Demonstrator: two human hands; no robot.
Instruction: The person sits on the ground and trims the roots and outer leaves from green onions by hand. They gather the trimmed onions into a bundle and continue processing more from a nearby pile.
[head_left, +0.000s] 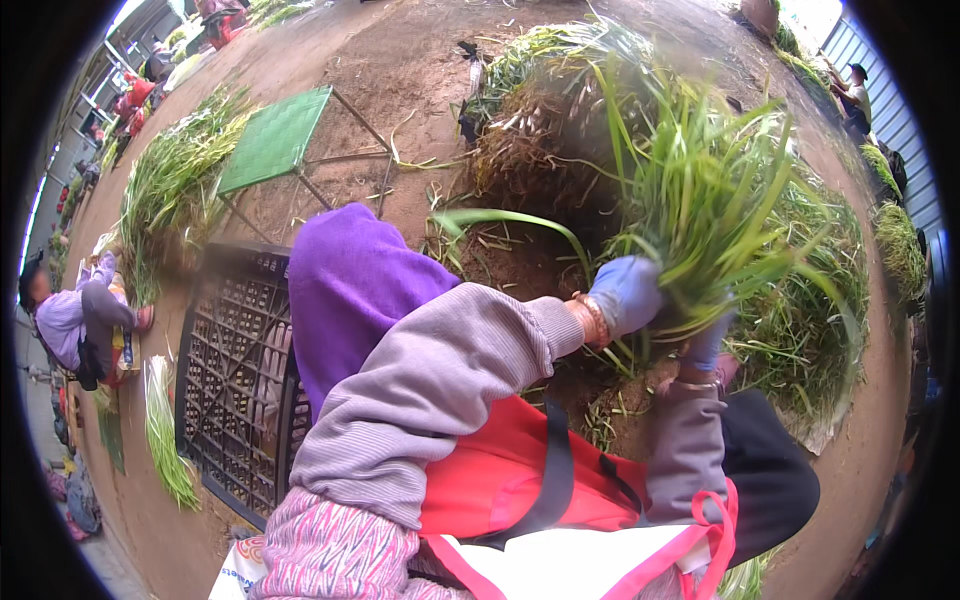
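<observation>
A bunch of long green leafy stalks (697, 195), perhaps garlic greens or chives, stands up blurred before me. My left hand (624, 296), in a blue glove with a bracelet at the wrist, is closed around its lower left side. My right hand (709, 337), also gloved in blue, is at the bunch's lower right, largely hidden by leaves; its fingers cannot be made out. Beyond the hands lies a heap of stalks with brown roots (540, 127). More loose greens (802, 300) are piled on the right.
A black plastic crate (232, 375) stands left of my purple-covered knee. Past it are a green-topped folding stool (277, 139) and another pile of greens (180, 165). A small bundle (165, 431) lies beside the crate. One person (71, 322) sits far left; another (855, 97) is far right.
</observation>
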